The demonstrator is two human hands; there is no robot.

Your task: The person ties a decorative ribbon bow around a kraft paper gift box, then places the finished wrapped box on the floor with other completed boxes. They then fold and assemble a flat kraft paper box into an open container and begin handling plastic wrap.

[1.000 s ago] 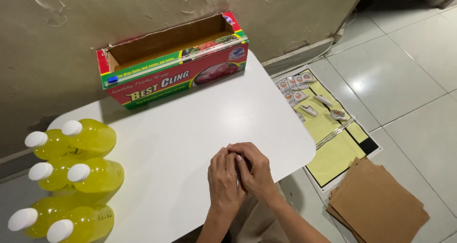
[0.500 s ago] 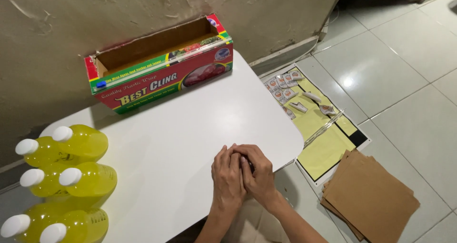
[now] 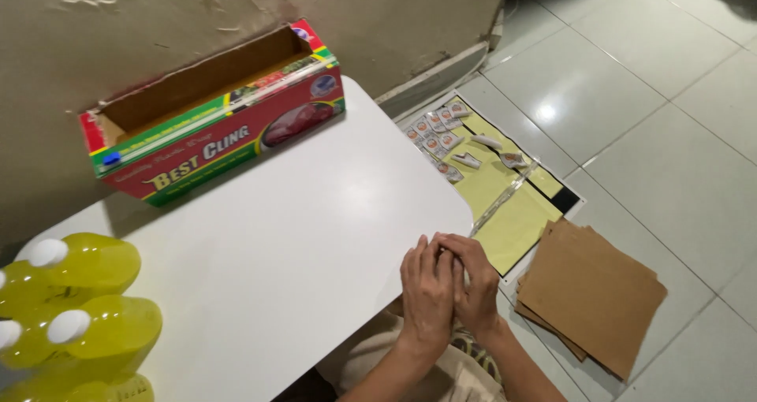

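My left hand (image 3: 424, 295) and my right hand (image 3: 478, 282) are pressed together, fingers closed over one another, at the near right edge of a white table (image 3: 300, 228). Nothing shows between them. A long open carton (image 3: 221, 122) in red, green and yellow, of the cling-film kind, lies at the table's far side against the wall. Its top is open and the inside looks bare. Several yellow bottles (image 3: 87, 307) with white caps lie at the table's left edge.
On the tiled floor to the right lies a yellow sheet (image 3: 509, 209) with several small sachets (image 3: 438, 138) on it. Nearer, a stack of brown cardboard squares (image 3: 591, 292) lies on the floor. A rough beige wall (image 3: 158, 24) runs behind the table.
The view has swung right and down, so the carton and bottles sit further left in the picture. My hands stay clasped at the table edge.
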